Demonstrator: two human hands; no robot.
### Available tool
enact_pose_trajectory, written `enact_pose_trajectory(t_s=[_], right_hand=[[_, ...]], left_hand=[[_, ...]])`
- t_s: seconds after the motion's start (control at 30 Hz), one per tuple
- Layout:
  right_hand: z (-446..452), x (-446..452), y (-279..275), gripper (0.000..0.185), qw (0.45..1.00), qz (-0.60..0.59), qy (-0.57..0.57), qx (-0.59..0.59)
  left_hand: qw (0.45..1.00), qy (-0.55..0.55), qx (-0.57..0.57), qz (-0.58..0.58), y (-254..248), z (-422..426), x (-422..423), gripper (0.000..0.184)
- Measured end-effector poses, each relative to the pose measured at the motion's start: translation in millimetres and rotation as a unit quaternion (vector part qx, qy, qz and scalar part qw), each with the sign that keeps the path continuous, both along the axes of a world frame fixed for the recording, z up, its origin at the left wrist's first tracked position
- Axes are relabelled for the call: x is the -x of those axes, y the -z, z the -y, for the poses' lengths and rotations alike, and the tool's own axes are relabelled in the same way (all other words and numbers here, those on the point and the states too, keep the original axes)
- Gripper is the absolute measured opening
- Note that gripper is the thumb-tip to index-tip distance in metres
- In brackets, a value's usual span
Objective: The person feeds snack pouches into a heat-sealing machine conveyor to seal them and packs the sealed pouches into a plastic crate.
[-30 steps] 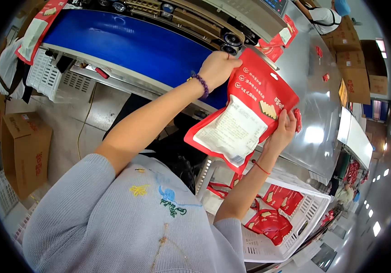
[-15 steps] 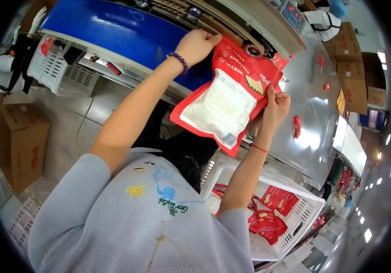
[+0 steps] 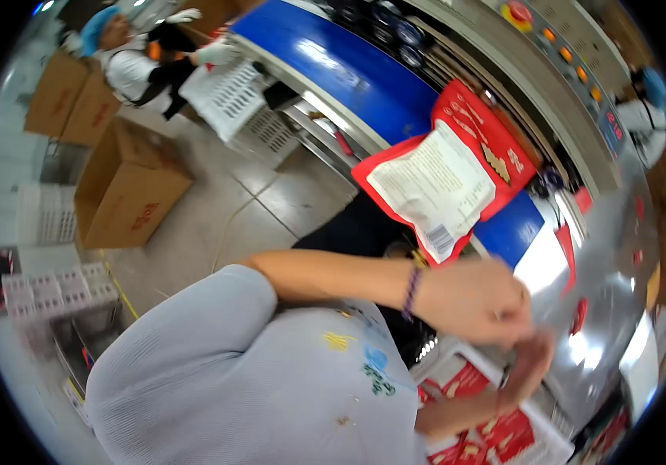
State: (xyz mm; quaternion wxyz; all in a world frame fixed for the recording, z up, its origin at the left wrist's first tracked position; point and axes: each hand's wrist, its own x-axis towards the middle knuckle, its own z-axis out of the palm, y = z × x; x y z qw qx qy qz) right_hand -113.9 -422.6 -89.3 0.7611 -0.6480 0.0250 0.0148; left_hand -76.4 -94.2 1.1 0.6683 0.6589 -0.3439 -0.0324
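Observation:
A red packaging bag [image 3: 433, 182] with a white printed label panel sits at the sealing machine [image 3: 515, 70], its top edge along the machine's feed and its lower part over the blue belt. Neither hand touches it. My left hand [image 3: 476, 302], with a purple bead bracelet, is below the bag, blurred by motion. Close to it, partly overlapped, is my right hand [image 3: 530, 368], also blurred. Whether either hand holds anything is not clear. Under my right forearm stands a white plastic crate [image 3: 554, 434] with several red bags [image 3: 503, 438] in it.
A steel table [image 3: 612, 256] with red scraps extends to the right. The blue belt [image 3: 333, 66] runs to the upper left. An open cardboard box [image 3: 135, 186] stands on the floor. A co-worker [image 3: 135, 70] in gloves and a blue cap is beside a white basket [image 3: 228, 97].
Both hands have let go of the red bag and moved down to the right, close together over the crate. The bag stays at the machine. The view has swung left.

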Motion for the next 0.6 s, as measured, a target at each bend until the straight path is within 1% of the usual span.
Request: enact_pose_trajectory(t_s=[0.03,0.07,0.1,0.13,0.2,0.27,0.3,0.43,0.5,0.6], right_hand=[[52.3,43.0,25.7,0.020,0.998,0.017,-0.038,-0.056],[118.9,100.4,76.3,0.023,0.987,0.059,0.043,-0.142],[132.4,139.3,82.3,0.034,0.984,0.024,0.045,-0.171],[137.3,165.4,97.4,0.034,0.982,-0.034,0.091,-0.161],[122.2,185.4,133.2,0.034,0.963,-0.158,0.203,-0.084],[104.3,190.8,172.7,0.035,0.934,-0.250,0.255,-0.034],[87.3,185.6,187.3,0.035,0.922,-0.277,0.271,-0.020],[59.7,166.7,236.0,0.037,0.901,-0.312,0.301,0.023],[54.2,159.5,249.8,0.037,0.895,-0.312,0.317,0.039],[51.4,147.5,263.6,0.038,0.890,-0.300,0.338,0.056]], left_hand=[[0.999,0.043,-0.010,0.016,5.7,21.6,5.9,0.026],[0.995,0.090,-0.020,0.031,11.3,43.7,11.3,0.029],[0.995,0.098,-0.021,0.029,17.7,66.1,15.6,0.031],[0.994,0.106,-0.022,0.024,18.9,77.3,18.9,0.033],[0.993,0.101,-0.049,0.023,28.2,93.8,9.4,0.033],[0.989,0.131,-0.060,-0.034,28.6,104.8,9.5,0.033],[0.988,0.129,-0.076,-0.027,33.9,102.1,4.3,0.035],[0.984,0.134,-0.111,-0.034,38.2,101.8,2.3,0.037],[0.981,0.130,-0.121,-0.072,38.0,99.3,2.1,0.038],[0.982,0.120,-0.133,-0.066,43.9,98.3,0.4,0.039]])
